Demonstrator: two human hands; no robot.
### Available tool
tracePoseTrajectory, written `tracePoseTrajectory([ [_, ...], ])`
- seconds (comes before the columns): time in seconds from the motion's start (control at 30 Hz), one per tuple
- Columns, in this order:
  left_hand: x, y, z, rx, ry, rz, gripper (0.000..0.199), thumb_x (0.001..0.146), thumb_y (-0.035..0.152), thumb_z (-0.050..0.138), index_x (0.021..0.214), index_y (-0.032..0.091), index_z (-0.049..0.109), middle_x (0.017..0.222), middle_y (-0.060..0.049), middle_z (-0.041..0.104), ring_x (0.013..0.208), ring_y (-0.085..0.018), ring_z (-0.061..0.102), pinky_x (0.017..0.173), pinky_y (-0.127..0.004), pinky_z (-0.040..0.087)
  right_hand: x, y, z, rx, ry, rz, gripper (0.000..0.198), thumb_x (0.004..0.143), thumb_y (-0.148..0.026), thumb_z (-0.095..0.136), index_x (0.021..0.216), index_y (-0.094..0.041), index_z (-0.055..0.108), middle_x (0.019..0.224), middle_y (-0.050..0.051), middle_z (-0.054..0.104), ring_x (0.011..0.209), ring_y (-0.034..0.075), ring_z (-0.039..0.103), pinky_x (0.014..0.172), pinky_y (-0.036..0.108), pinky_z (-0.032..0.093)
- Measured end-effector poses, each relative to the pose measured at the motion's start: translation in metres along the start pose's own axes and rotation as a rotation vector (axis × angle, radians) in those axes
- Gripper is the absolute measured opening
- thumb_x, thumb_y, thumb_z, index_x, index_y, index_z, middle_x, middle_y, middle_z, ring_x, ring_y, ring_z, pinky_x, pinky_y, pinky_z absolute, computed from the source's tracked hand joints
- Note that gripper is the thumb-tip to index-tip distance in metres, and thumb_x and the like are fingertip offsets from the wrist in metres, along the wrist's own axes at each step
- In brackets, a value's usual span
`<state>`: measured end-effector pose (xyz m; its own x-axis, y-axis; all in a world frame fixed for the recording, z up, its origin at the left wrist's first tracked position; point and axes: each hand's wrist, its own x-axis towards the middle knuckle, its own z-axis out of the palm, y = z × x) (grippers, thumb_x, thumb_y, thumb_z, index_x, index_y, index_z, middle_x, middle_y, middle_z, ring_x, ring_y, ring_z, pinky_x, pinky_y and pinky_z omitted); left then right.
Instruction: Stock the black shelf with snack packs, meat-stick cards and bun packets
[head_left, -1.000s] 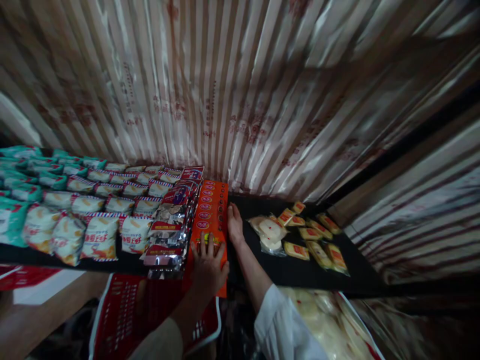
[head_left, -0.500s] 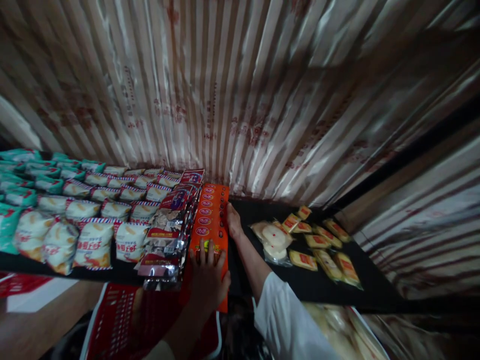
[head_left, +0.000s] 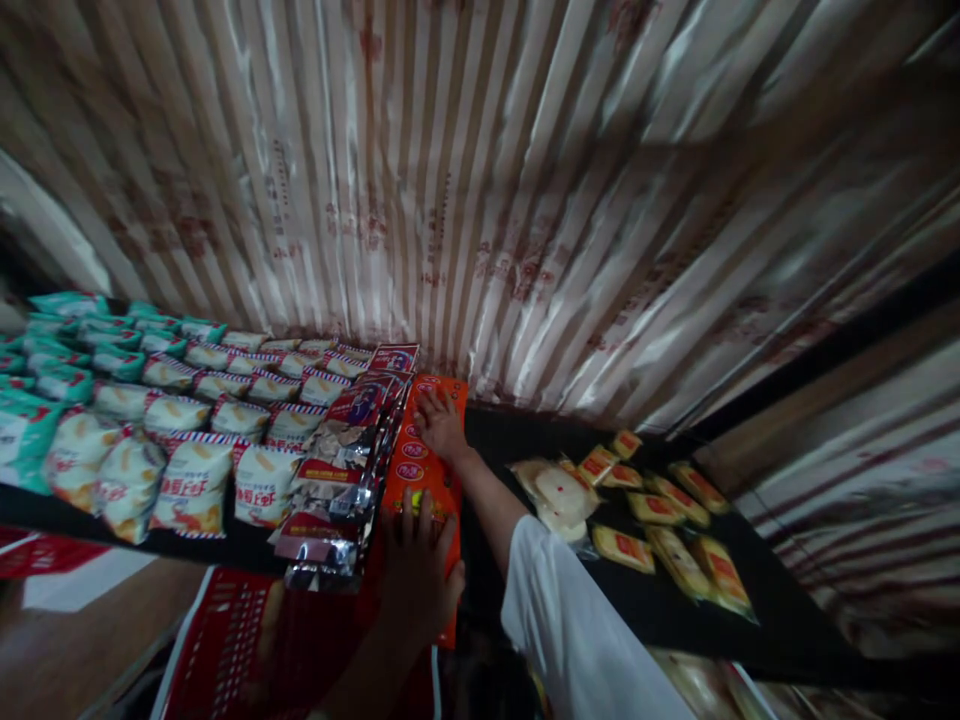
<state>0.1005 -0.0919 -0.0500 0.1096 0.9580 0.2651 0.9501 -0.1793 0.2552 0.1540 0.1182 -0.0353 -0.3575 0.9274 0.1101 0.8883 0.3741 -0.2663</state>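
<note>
Since the earlier frames the right hand [head_left: 442, 425] has moved from the edge of the orange packet row [head_left: 424, 470] up onto its far end, near the striped backing; the left hand has stayed on the near end. Nearest the camera, a red basket [head_left: 247, 650] sits below the shelf edge, its contents too dark to tell. Left hand [head_left: 420, 570] lies flat on the near end of the orange packet row, fingers spread, grip released and pressing rather than clasping. Right hand rests palm down on the far end of the same row, fingers extended, nothing enclosed; its white sleeve [head_left: 577, 630] crosses the black shelf [head_left: 667, 610]. Just left of the row, touching it, stands a file of silver-and-red packets [head_left: 341, 465]. Further left lie rows of white snack bags [head_left: 195, 480], then teal bags [head_left: 60, 360]. Right of the arm, apart from the row, lie a clear bag of pale cakes [head_left: 555, 495] and scattered yellow packets [head_left: 675, 530]. Striped foil sheeting [head_left: 480, 190] closes the back.
</note>
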Motion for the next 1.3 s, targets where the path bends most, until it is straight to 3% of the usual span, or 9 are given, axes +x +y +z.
tracePoseTrajectory([
  [0.1, -0.001, -0.002, 0.007, 0.027, 0.010, 0.007, 0.055, 0.078, 0.037, 0.055, 0.132, 0.033, 0.044, 0.141, -0.006, 0.041, 0.131, -0.035, 0.028, 0.104, -0.060, 0.020, 0.012, -0.007, 0.002, -0.026, -0.151, 0.052, 0.053, 0.092, -0.044, 0.025, 0.141, -0.026, 0.031, 0.152, -0.001, 0.023, 0.140, 0.027, 0.001, 0.108, 0.051, 0.010],
  [0.2, -0.002, -0.005, 0.012, 0.040, 0.016, 0.011, 0.058, 0.077, 0.038, 0.056, 0.134, 0.035, 0.041, 0.142, -0.006, 0.040, 0.132, -0.036, 0.027, 0.104, -0.061, 0.020, 0.016, -0.008, 0.007, -0.075, -0.204, 0.090, 0.052, 0.092, -0.044, 0.023, 0.141, -0.028, 0.031, 0.150, -0.001, 0.026, 0.139, 0.026, 0.007, 0.107, 0.048, 0.011],
  [0.47, -0.002, -0.008, 0.015, 0.043, 0.031, 0.023, 0.053, 0.078, 0.042, 0.053, 0.130, 0.032, 0.047, 0.143, -0.007, 0.039, 0.134, -0.035, 0.025, 0.106, -0.059, 0.019, 0.012, -0.012, 0.007, -0.115, -0.122, 0.076, 0.048, 0.091, -0.039, 0.028, 0.137, -0.028, 0.036, 0.145, 0.002, 0.036, 0.134, 0.028, 0.018, 0.103, 0.049, 0.019],
  [0.7, 0.001, -0.006, 0.011, 0.042, 0.000, 0.005, 0.056, 0.078, 0.039, 0.054, 0.132, 0.034, 0.044, 0.143, -0.005, 0.039, 0.132, -0.034, 0.029, 0.105, -0.060, 0.021, 0.021, -0.016, 0.001, -0.147, -0.137, 0.075, 0.049, 0.088, -0.046, 0.033, 0.134, -0.031, 0.040, 0.141, 0.006, 0.039, 0.126, 0.033, 0.027, 0.093, 0.055, 0.029],
  [0.9, 0.001, -0.007, 0.011, 0.055, -0.039, 0.022, 0.062, 0.076, 0.042, 0.055, 0.135, 0.032, 0.040, 0.145, -0.007, 0.037, 0.133, -0.037, 0.027, 0.103, -0.062, 0.023, 0.035, -0.015, -0.001, -0.194, -0.118, 0.091, 0.046, 0.088, -0.046, 0.036, 0.127, -0.026, 0.050, 0.133, 0.012, 0.046, 0.118, 0.035, 0.035, 0.095, 0.060, 0.022],
  [1.1, 0.000, -0.008, 0.013, 0.025, -0.028, 0.024, 0.061, 0.076, 0.041, 0.055, 0.134, 0.034, 0.041, 0.147, -0.007, 0.033, 0.135, -0.037, 0.021, 0.103, -0.061, 0.023, 0.041, -0.013, -0.001, -0.196, -0.118, 0.115, 0.049, 0.087, -0.047, 0.038, 0.131, -0.027, 0.047, 0.137, 0.014, 0.042, 0.118, 0.037, 0.036, 0.088, 0.060, 0.030],
  [1.3, -0.002, -0.007, 0.018, 0.062, 0.004, 0.044, 0.067, 0.078, 0.040, 0.052, 0.140, 0.030, 0.031, 0.149, -0.010, 0.029, 0.137, -0.038, 0.017, 0.103, -0.061, 0.022, 0.049, -0.011, 0.000, -0.200, -0.133, 0.128, 0.048, 0.087, -0.044, 0.039, 0.132, -0.028, 0.047, 0.137, 0.016, 0.041, 0.119, 0.039, 0.036, 0.086, 0.061, 0.031],
])
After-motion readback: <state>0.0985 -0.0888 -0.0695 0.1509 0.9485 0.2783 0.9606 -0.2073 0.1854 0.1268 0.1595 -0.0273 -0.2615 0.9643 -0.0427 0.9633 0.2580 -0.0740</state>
